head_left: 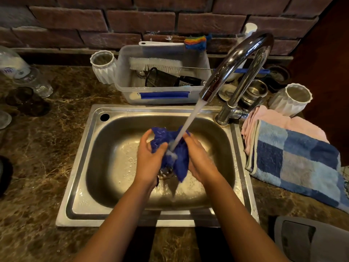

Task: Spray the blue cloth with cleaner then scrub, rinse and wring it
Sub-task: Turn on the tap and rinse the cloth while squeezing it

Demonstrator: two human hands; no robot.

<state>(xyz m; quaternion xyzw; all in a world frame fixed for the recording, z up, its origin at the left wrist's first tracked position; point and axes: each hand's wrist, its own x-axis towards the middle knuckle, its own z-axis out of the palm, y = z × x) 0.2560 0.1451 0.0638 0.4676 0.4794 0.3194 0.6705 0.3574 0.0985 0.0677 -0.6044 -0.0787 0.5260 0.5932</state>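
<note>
Over steel sink (239, 148), both hands gripping blue cloth (181, 157), tub (124, 82) holding brush (156, 65)

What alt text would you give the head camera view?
Both hands, left hand and right hand, hold a bunched blue cloth under water running from a chrome faucet into a steel sink, on a brown stone counter.

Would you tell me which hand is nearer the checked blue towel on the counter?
Right. The right hand grips the blue cloth on the side facing the checked towel; the left hand is beyond the cloth.
</note>
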